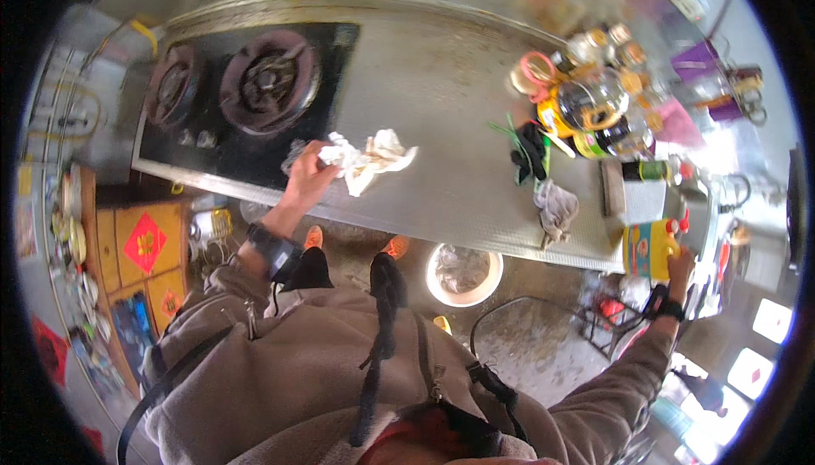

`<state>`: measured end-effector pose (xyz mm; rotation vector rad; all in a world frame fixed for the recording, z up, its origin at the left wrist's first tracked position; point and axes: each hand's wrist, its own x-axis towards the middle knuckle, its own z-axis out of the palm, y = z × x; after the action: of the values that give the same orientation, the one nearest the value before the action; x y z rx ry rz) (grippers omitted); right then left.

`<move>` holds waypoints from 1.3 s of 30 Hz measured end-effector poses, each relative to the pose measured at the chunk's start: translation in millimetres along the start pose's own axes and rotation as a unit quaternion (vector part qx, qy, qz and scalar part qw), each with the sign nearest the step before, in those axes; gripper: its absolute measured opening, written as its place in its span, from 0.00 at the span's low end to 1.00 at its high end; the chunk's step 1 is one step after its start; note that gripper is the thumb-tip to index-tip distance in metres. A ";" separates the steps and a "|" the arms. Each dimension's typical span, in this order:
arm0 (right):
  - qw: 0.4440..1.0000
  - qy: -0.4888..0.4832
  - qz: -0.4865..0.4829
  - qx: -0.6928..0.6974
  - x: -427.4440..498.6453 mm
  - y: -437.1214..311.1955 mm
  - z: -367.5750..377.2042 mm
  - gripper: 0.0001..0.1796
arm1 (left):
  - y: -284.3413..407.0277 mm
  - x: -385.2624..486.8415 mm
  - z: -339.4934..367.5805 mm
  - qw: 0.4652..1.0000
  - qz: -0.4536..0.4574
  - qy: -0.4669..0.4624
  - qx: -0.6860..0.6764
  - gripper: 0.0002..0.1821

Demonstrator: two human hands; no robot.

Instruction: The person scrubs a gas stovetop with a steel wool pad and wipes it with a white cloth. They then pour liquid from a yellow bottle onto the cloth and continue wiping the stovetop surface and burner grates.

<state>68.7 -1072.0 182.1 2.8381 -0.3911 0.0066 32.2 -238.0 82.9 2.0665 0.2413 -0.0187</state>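
My left hand (311, 175) holds crumpled white paper or tissue (372, 158) by its left end, over the counter just right of the black two-burner gas stove (331, 76). Brownish stains show on the crumpled material. Far to the right, my right hand (681, 265) grips the handle side of a yellow plastic jug (649, 250) with a blue label and a red cap, at the counter's right end. A grey cloth (556, 205) lies bunched near the front edge, beside a dark and green item (530, 150).
Oil and sauce bottles (592, 102) crowd the back right of the metal counter (433, 95). A white-rimmed bucket (465, 274) stands on the floor below the front edge. A wooden cabinet (121, 229) is at the left, a metal rack (605, 331) at the lower right.
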 end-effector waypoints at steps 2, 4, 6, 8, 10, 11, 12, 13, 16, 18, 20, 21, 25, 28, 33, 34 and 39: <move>0.999 0.016 -0.005 0.044 -4.5 -16.4 -3.1 0.14 | 3.3 -2.4 -6.7 1.000 -0.015 -0.004 -0.002 0.17; 0.993 0.046 -0.022 0.105 -11.2 -40.6 -14.4 0.09 | 2.9 -7.4 -15.7 1.000 -0.008 0.003 -0.021 0.16; 0.985 0.065 -0.052 0.152 -17.4 -74.1 -37.4 0.07 | -1.4 -9.9 -26.3 0.999 -0.005 0.009 -0.037 0.18; 0.988 0.012 -0.032 0.154 -20.3 -118.2 -73.7 0.08 | -8.5 -16.0 -38.4 0.998 -0.008 0.021 -0.066 0.19; 0.971 0.024 -0.082 0.221 -29.8 -171.9 -109.9 0.08 | -16.0 -22.4 -50.4 0.997 0.008 0.045 -0.056 0.21; 0.962 0.024 -0.101 0.254 -33.5 -199.9 -129.2 0.09 | -19.5 -26.4 -57.7 0.997 0.006 0.052 -0.065 0.20; 0.975 0.014 -0.110 0.192 -35.7 -227.0 -149.6 0.09 | -22.7 -30.1 -64.8 0.997 -0.006 0.054 -0.057 0.20; 0.965 0.020 -0.149 0.217 -39.6 -254.7 -168.0 0.09 | -25.5 -36.1 -71.4 0.997 -0.005 0.067 -0.034 0.20; 0.943 0.006 -0.211 0.257 -55.7 -338.7 -207.9 0.10 | -35.7 -52.4 -93.9 0.995 -0.009 0.097 -0.023 0.20; 0.917 -0.001 -0.256 0.306 -66.2 -389.3 -229.6 0.09 | -46.4 -61.4 -110.8 0.993 -0.046 0.105 -0.031 0.20; 0.894 0.007 -0.298 0.333 -74.6 -440.6 -247.0 0.09 | -59.4 -66.1 -127.2 0.989 -0.036 0.137 -0.043 0.20; 0.889 0.009 -0.312 0.335 -79.2 -465.3 -256.0 0.09 | -65.9 -66.9 -136.5 0.987 -0.036 0.149 -0.052 0.20; 0.833 0.038 -0.386 0.395 -106.5 -566.1 -283.3 0.14 | -85.4 -74.7 -172.1 0.979 -0.030 0.183 -0.087 0.21; 0.824 -0.028 -0.409 0.391 -134.8 -638.7 -301.0 0.13 | -95.9 -76.4 -211.8 0.978 -0.057 0.186 -0.074 0.22; 0.789 -0.084 -0.419 0.440 -194.1 -743.8 -299.3 0.13 | -115.6 -71.7 -279.2 0.969 -0.027 0.210 -0.125 0.19; 0.788 -0.089 -0.417 0.444 -204.1 -760.7 -296.4 0.13 | -119.5 -70.3 -292.1 0.966 0.002 0.220 -0.139 0.19; 0.769 -0.089 -0.423 0.472 -237.0 -825.5 -277.8 0.13 | -130.3 -70.4 -323.3 0.964 0.044 0.239 -0.103 0.22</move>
<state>69.0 -170.0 216.5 3.6727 1.2549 -0.3346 -88.6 92.3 135.9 1.8450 0.4270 0.5445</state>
